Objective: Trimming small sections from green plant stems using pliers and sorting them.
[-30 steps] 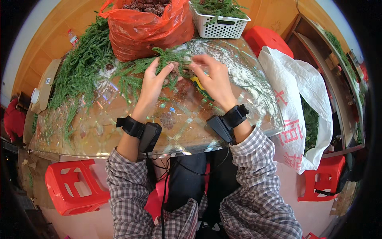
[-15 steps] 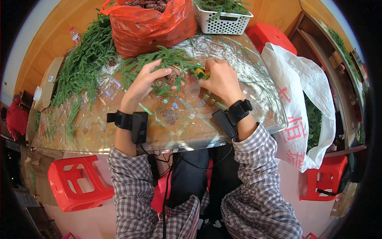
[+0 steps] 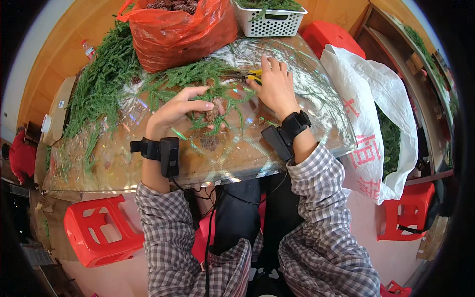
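My left hand point(image 3: 179, 108) is closed around a brown pine cone point(image 3: 213, 113) with green fir-like sprigs point(image 3: 217, 93) around it. The cone is held a little above the glass-topped table, and its lower end points toward me. My right hand point(image 3: 277, 88) rests at the yellow handles of a pair of pliers point(image 3: 254, 75), with fingers stretched and apart. The pliers' dark jaws point left, past the far side of the cone. More loose green sprigs point(image 3: 183, 74) lie just beyond my left hand.
A red plastic bag point(image 3: 183, 39) full of pine cones stands at the back, beside a white basket point(image 3: 269, 24) of greenery. A large green pile point(image 3: 101, 79) covers the table's left. On the right hangs a white woven sack point(image 3: 341, 94). Red stools point(image 3: 101, 230) stand below.
My right hand has loosened from the pliers, its fingers now stretched out. My left hand has brought the cone and sprigs slightly nearer, apart from the pliers.
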Action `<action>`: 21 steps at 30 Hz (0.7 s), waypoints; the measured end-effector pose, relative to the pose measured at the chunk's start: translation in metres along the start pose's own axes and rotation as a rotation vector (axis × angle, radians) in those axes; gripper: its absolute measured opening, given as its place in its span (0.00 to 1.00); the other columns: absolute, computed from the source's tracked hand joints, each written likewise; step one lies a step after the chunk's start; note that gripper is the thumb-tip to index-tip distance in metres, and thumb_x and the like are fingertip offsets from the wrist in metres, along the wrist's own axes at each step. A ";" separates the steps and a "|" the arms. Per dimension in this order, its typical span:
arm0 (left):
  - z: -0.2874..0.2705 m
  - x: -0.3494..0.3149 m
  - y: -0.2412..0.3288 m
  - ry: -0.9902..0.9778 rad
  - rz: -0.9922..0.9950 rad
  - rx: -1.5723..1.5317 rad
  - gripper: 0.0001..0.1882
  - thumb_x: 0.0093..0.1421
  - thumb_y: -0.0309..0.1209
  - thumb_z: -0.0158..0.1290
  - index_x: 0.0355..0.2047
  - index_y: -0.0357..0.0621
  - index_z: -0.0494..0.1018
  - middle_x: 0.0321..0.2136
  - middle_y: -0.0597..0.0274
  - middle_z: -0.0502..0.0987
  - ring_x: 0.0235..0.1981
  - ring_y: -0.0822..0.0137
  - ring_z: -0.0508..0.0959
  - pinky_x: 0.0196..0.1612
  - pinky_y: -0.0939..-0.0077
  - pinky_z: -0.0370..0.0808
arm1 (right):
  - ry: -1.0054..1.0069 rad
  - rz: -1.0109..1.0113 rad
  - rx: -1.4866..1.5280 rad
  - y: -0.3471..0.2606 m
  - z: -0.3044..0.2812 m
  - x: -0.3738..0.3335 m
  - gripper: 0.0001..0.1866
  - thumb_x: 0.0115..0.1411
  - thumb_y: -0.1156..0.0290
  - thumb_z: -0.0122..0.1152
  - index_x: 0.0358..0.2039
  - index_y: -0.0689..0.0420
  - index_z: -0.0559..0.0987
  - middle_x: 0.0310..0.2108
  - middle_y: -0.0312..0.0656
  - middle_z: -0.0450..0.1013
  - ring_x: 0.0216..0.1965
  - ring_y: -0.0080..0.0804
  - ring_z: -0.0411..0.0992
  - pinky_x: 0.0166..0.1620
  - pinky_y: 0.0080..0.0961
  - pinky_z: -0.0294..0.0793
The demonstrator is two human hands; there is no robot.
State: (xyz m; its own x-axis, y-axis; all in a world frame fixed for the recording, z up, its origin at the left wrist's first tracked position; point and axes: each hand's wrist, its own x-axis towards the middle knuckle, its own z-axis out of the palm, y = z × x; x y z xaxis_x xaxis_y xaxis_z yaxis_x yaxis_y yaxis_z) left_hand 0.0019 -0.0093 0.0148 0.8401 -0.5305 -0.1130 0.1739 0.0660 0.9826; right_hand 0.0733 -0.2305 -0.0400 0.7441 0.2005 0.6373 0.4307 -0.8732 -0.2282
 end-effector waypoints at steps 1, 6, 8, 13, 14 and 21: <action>0.000 0.000 0.000 -0.025 -0.025 0.022 0.15 0.58 0.28 0.51 0.44 0.32 0.67 0.35 0.55 0.76 0.33 0.65 0.78 0.31 0.75 0.74 | 0.066 0.001 -0.010 0.001 0.002 0.001 0.15 0.49 0.66 0.63 0.34 0.63 0.76 0.36 0.48 0.72 0.44 0.47 0.68 0.45 0.39 0.68; 0.005 -0.006 0.003 -0.043 -0.138 0.087 0.18 0.57 0.28 0.52 0.46 0.31 0.66 0.35 0.54 0.76 0.31 0.68 0.76 0.33 0.74 0.73 | -0.264 0.051 0.251 0.005 -0.009 0.015 0.14 0.51 0.67 0.61 0.35 0.62 0.77 0.37 0.49 0.72 0.44 0.47 0.68 0.46 0.38 0.68; 0.006 -0.008 0.003 -0.033 -0.174 0.095 0.19 0.56 0.28 0.52 0.48 0.31 0.66 0.36 0.54 0.76 0.30 0.70 0.74 0.33 0.74 0.72 | -0.248 -0.066 0.248 0.007 -0.005 0.011 0.12 0.51 0.68 0.60 0.34 0.62 0.78 0.36 0.49 0.72 0.42 0.47 0.69 0.46 0.38 0.68; 0.000 -0.002 0.000 -0.097 -0.190 0.175 0.17 0.56 0.28 0.52 0.45 0.32 0.68 0.35 0.55 0.76 0.29 0.71 0.74 0.34 0.77 0.71 | -0.120 -0.223 0.207 0.015 0.011 0.010 0.11 0.51 0.69 0.59 0.35 0.60 0.78 0.35 0.48 0.72 0.41 0.48 0.69 0.45 0.38 0.69; 0.000 -0.001 0.000 -0.116 -0.186 0.203 0.17 0.56 0.28 0.52 0.45 0.32 0.68 0.35 0.55 0.76 0.29 0.71 0.74 0.35 0.78 0.71 | -0.122 -0.220 0.206 0.016 0.014 0.011 0.11 0.51 0.69 0.59 0.35 0.60 0.78 0.35 0.48 0.72 0.41 0.48 0.69 0.45 0.38 0.69; -0.002 0.002 -0.002 -0.215 -0.168 0.319 0.14 0.58 0.31 0.52 0.41 0.32 0.70 0.35 0.58 0.78 0.28 0.74 0.75 0.32 0.79 0.72 | -0.244 -0.072 0.302 0.014 0.018 0.016 0.10 0.51 0.71 0.60 0.33 0.61 0.79 0.34 0.49 0.73 0.37 0.47 0.72 0.42 0.37 0.71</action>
State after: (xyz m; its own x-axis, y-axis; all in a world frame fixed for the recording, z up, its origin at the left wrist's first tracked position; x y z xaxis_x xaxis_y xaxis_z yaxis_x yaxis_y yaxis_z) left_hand 0.0041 -0.0089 0.0121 0.6814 -0.6779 -0.2759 0.1035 -0.2839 0.9533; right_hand 0.1006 -0.2318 -0.0468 0.7905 0.3879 0.4740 0.5898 -0.6905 -0.4186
